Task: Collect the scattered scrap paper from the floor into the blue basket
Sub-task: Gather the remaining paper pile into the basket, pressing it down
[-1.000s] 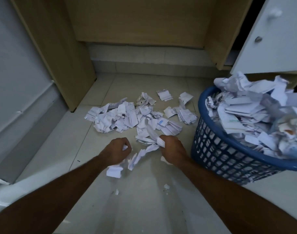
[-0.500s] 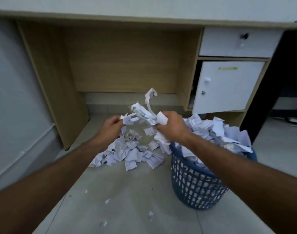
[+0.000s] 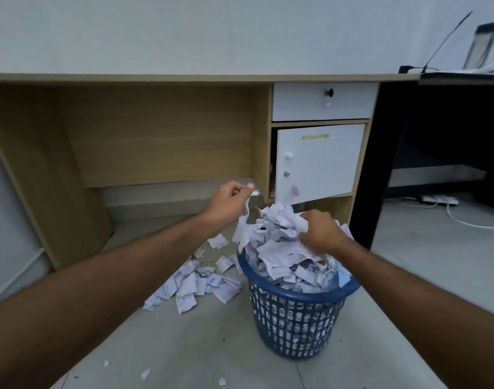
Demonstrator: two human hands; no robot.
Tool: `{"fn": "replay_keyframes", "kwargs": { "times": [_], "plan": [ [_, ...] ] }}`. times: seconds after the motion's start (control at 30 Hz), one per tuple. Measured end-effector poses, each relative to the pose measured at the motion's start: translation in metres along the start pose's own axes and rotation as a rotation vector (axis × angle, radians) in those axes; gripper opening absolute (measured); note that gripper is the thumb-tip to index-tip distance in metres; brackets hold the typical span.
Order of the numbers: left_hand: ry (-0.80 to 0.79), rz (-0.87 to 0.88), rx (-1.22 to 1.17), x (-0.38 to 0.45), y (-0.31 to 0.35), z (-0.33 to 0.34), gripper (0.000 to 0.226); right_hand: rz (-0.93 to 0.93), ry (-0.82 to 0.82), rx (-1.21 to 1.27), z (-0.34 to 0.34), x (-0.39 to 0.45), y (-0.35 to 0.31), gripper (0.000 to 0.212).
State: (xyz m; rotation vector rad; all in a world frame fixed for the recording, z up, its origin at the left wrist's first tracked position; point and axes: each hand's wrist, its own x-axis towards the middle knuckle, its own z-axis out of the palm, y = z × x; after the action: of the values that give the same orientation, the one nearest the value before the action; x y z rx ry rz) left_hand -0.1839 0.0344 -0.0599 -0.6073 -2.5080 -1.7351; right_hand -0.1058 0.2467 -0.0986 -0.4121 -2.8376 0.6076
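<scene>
The blue mesh basket (image 3: 296, 327) stands on the floor, heaped above its rim with white scrap paper (image 3: 282, 254). My right hand (image 3: 320, 231) grips a crumpled bunch of paper right on top of that heap. My left hand (image 3: 229, 203) is higher and to the left, pinching a long paper strip (image 3: 244, 223) that hangs down to the basket's left rim. A pile of scattered scraps (image 3: 195, 284) lies on the floor left of the basket.
A wooden desk (image 3: 156, 136) with a white drawer and a white cabinet door (image 3: 318, 161) ajar stands behind the basket. A black desk (image 3: 436, 130) is on the right, with white cables (image 3: 461, 217) on the floor. Small paper bits (image 3: 145, 373) lie on the near tiles.
Both hands lifted a bunch of paper from the floor pile and carried it right and up over the basket; the right hand now sits on the heap, the left above it.
</scene>
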Motion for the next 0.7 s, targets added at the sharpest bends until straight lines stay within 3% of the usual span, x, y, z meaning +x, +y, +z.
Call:
{"fn": "replay_keyframes", "kwargs": {
  "times": [0.2,0.27,0.47,0.6,0.7],
  "plan": [
    [-0.206,0.131,0.269,-0.021,-0.021,0.073,0.047,-0.080,-0.100,-0.219,0.030,-0.012,0.011,0.036],
    [-0.189,0.165,0.395,-0.027,-0.039,0.095,0.052,-0.107,-0.143,-0.193,0.032,-0.015,0.009,0.048],
    [-0.222,0.092,0.435,-0.027,-0.069,0.124,0.052,-0.016,-0.392,-0.120,0.009,-0.008,0.014,0.096],
    [-0.329,0.003,0.613,-0.017,-0.074,0.136,0.048,-0.019,-0.332,-0.162,0.017,-0.013,0.023,0.071],
    [-0.387,-0.015,0.709,-0.019,-0.077,0.145,0.042,-0.065,-0.325,-0.323,0.036,-0.026,0.035,0.060]
  ]
}}
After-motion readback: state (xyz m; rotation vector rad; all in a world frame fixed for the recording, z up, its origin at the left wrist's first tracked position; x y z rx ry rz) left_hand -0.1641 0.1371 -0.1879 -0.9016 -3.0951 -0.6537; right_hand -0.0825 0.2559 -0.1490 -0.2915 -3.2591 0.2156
